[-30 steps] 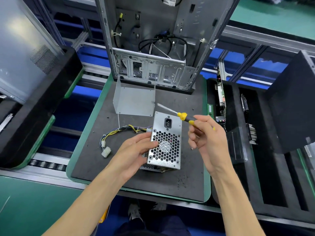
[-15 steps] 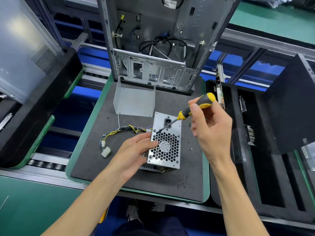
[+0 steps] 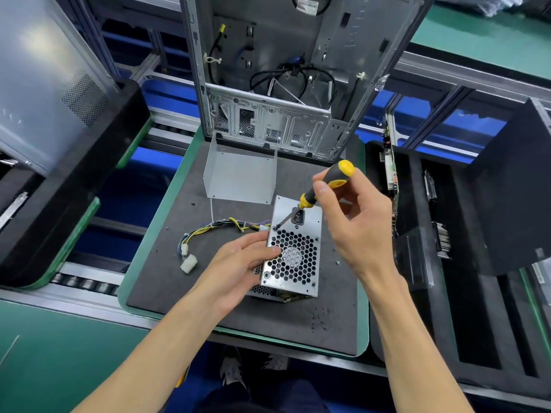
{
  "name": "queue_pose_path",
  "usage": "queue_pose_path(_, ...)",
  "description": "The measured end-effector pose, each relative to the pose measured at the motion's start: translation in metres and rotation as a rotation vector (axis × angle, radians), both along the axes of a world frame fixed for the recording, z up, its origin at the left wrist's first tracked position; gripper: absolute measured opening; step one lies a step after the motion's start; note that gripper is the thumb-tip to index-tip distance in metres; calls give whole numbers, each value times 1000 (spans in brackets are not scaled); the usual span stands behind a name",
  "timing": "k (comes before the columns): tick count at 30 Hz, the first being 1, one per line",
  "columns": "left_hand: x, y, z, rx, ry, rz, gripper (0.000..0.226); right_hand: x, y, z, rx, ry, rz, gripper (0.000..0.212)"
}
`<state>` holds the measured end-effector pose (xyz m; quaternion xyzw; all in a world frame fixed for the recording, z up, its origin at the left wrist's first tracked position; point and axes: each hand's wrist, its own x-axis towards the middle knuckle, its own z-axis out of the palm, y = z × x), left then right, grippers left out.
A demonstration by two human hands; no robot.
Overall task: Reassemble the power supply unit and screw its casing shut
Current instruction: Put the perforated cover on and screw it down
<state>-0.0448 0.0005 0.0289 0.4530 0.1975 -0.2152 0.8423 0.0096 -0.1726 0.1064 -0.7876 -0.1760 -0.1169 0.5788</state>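
Observation:
The silver power supply unit [image 3: 293, 251] stands on the dark foam mat [image 3: 185, 281], its honeycomb fan grille facing up at me. My left hand [image 3: 238, 263] grips its left side, thumb on the grille edge. My right hand [image 3: 354, 225] holds a black and yellow screwdriver [image 3: 325, 186], tilted, with its tip at the screw hole in the grille's upper left corner. A bundle of yellow and black cables [image 3: 208, 234] with white plugs runs out to the left. The bent grey metal cover [image 3: 241, 177] stands behind the unit.
An open computer chassis [image 3: 286, 84] stands upright at the back of the mat. Small loose screws [image 3: 337, 262] lie on the mat right of the unit. A black foam tray [image 3: 477, 293] with circuit boards is on the right, another computer case [image 3: 44, 93] on the left.
My right hand turned the screwdriver from pointing away to pointing down and brought its tip onto the unit's upper left screw hole. My left hand stayed on the unit.

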Motion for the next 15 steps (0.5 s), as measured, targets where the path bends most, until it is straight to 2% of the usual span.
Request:
queue_pose_path(12,0,-1,0,-23,3,13,36,2,4,3,-94,-41,14,7)
queue_pose_path(15,0,-1,0,-34,5,17,36,3,8,8,-121,-63,22,15)
